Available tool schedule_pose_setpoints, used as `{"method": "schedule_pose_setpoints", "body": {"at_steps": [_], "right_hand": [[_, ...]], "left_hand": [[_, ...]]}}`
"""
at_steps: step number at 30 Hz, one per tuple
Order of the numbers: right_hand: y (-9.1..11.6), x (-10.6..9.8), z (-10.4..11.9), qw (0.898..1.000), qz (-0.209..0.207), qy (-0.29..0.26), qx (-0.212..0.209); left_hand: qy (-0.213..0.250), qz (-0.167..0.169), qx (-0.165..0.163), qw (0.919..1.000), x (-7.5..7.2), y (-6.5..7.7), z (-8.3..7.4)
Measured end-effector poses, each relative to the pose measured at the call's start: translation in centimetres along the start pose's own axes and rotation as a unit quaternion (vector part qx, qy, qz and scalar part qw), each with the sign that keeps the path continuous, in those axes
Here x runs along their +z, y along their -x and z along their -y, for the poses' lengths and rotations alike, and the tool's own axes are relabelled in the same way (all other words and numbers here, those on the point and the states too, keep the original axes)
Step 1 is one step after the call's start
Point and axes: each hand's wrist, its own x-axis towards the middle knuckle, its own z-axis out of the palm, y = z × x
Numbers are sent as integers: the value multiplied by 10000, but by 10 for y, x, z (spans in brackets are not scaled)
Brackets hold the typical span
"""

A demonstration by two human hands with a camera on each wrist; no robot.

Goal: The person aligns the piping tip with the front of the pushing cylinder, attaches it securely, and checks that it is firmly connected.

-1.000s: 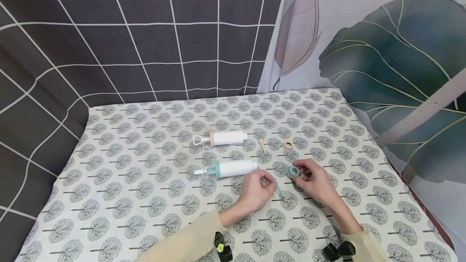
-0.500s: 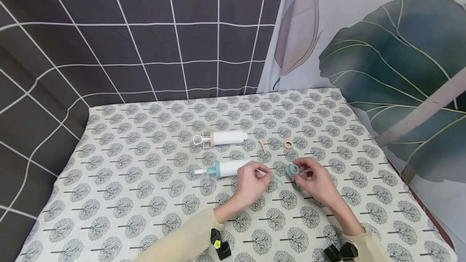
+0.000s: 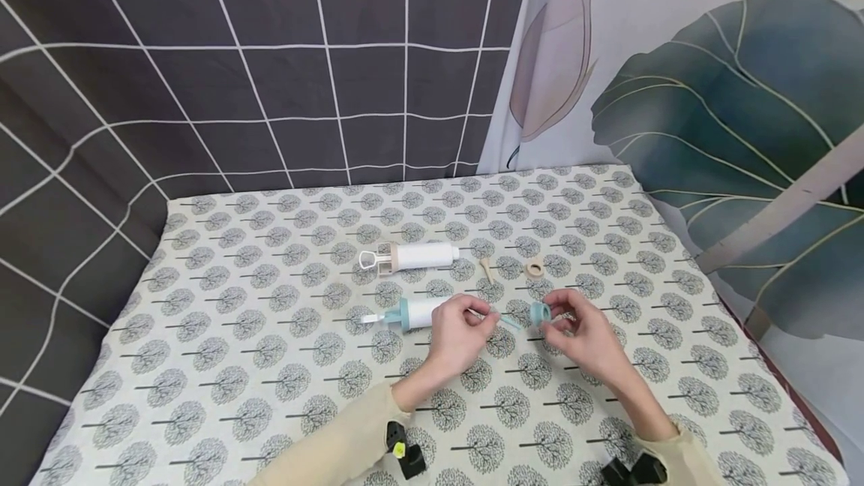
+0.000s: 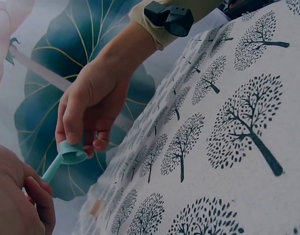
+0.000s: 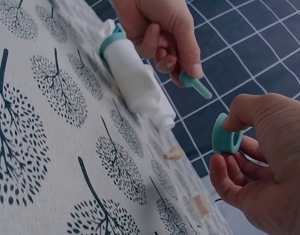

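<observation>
My left hand (image 3: pixel 454 340) pinches a teal nozzle (image 5: pixel 199 88) by its flared end, the thin stem pointing toward my right hand (image 3: pixel 583 334). Thumb and fingers of the right hand grip a teal ring-shaped cap (image 5: pixel 224 134) by its rim. A gap separates nozzle and cap in the right wrist view, both held above the cloth. Beside my left hand lies a white syringe-like tube (image 3: pixel 427 312) with a teal collar and plunger handle; the hand hides its right end. Behind it is a similar tube (image 3: pixel 425 255) with a beige collar.
A beige nozzle (image 3: pixel 487 270) and a beige ring cap (image 3: pixel 535 268) lie on the tree-print cloth (image 3: pixel 270 366), right of the beige-collared tube. A dark checked curtain (image 3: pixel 270 81) hangs behind the table, and a leaf-print cloth (image 3: pixel 729 133) hangs at the right.
My left hand has shifted a little left, and the nozzle in it has swung from slanting downward to lying flatter. My right hand has turned the cap slightly toward the left.
</observation>
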Motion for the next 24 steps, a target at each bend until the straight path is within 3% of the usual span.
{"method": "schedule_pose_setpoints", "body": {"at_steps": [15,24], "right_hand": [[-1,10,5,9969,253,-741,-104],[-5,16,4,9924,392,-1045,-522]], "left_hand": [[59,-63,-175,9998,-4,-3,1],[127,-118,-164,9997,-4,-3,2]]}}
